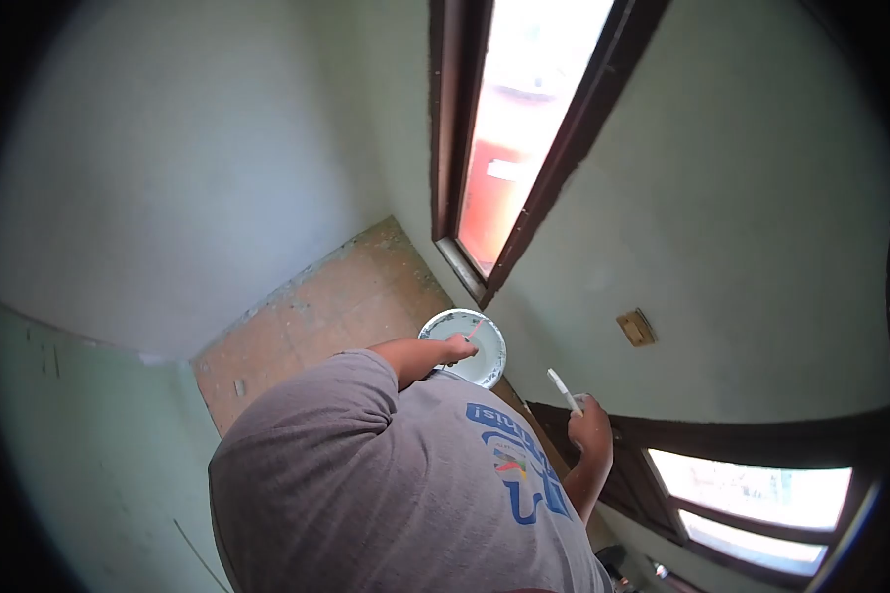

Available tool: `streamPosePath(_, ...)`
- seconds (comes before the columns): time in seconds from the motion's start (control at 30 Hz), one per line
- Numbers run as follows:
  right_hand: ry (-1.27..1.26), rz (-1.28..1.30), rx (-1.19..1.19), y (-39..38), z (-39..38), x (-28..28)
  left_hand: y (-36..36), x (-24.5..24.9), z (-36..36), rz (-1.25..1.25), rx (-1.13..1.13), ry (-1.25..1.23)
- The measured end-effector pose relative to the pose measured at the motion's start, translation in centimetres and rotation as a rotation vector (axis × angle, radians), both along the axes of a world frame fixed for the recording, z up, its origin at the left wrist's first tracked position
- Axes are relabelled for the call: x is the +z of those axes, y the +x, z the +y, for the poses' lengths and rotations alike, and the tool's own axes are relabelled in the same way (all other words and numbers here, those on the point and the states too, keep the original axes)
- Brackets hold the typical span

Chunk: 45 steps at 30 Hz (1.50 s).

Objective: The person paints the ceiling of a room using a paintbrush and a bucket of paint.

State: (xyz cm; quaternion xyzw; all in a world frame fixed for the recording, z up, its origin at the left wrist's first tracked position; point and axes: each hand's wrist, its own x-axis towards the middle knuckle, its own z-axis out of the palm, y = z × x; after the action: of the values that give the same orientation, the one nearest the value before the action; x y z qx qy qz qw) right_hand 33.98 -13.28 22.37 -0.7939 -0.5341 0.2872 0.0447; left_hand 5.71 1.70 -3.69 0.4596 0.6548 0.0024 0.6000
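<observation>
My left hand (460, 348) is closed over the top of a white bucket (495, 362), around what looks like its thin handle (476, 328). The bucket's rim and inner wall have dark smudges, and pale material shows inside. To the right, my right hand (590, 425) grips a slim white tool (564, 389) that points up and left. The tool's exact kind is too small to tell. It is apart from the bucket and close to the pale green wall (702, 296).
A tall dark-framed window (447, 148) stands above the bucket, with another dark-framed window (752, 494) at the lower right. A yellowish switch plate (636, 327) is on the wall. The brownish tiled floor (307, 311) meets walls at the left.
</observation>
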Motion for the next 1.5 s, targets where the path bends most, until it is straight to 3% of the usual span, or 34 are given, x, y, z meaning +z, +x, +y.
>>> streamPosePath(0.23, -0.109, -0.186, 0.274, -1.3, 5.5, -4.3, -0.8, -1.2, -0.4, 0.014, 0.171, 0.116)
streamPosePath(0.27, -0.128, -0.190, 0.279, -1.9, 5.9, -4.5, -1.3, -0.6, -0.3, -0.017, 0.142, 0.248)
streamPosePath(0.37, -0.112, -0.175, 0.337, -3.9, 7.0, -4.5, -2.8, 1.4, -0.5, -0.020, 0.097, 0.424)
streamPosePath(0.53, -0.010, 0.032, 0.494, -6.0, 8.8, -6.4, -4.2, 1.8, -0.6, -0.107, 0.284, 0.580)
streamPosePath(0.6, 0.009, 0.037, 0.590, -7.2, 9.5, -7.3, -4.8, 0.4, -0.5, -0.239, 0.420, 0.523)
streamPosePath(0.63, -0.037, 0.012, 0.609, -7.8, 10.0, -7.9, -4.7, 3.2, -0.6, -0.270, 0.452, 0.423)
streamPosePath(0.7, -0.090, -0.009, 0.621, -9.0, 11.0, -9.3, -4.8, 2.8, -0.8, -0.253, 0.438, 0.461)
streamPosePath(0.9, 0.020, -0.035, 0.749, -12.9, 12.8, -16.9, -5.4, -1.7, -0.1, -0.293, 0.424, 0.430)
streamPosePath(0.97, -0.049, -0.059, 0.808, -13.7, 12.8, -18.1, -5.2, -3.6, 0.3, -0.109, 0.403, 0.444)
streamPosePath(1.07, -0.064, -0.066, 0.859, -13.9, 12.1, -19.1, -4.9, -7.1, 0.3, -0.120, 0.471, 0.351)
streamPosePath(1.2, -0.022, -0.064, 0.862, -13.2, 11.8, -19.5, -4.0, -10.9, -0.7, -0.374, 0.581, 0.405)
streamPosePath(1.23, 0.014, -0.051, 0.816, -13.0, 11.9, -20.1, -4.1, -9.8, -0.9, -0.370, 0.582, 0.393)
streamPosePath(1.33, 0.064, -0.024, 0.760, -12.2, 12.3, -22.0, -4.2, -0.6, 0.2, -0.566, 0.583, 0.165)
streamPosePath(1.43, 0.064, -0.009, 0.759, -12.3, 13.4, -22.9, -4.3, 3.6, 0.9, -0.709, 0.654, -0.017)
streamPosePath(1.5, 0.038, -0.001, 0.761, -12.6, 13.7, -23.1, -3.4, 7.0, 1.2, -0.659, 0.686, -0.021)
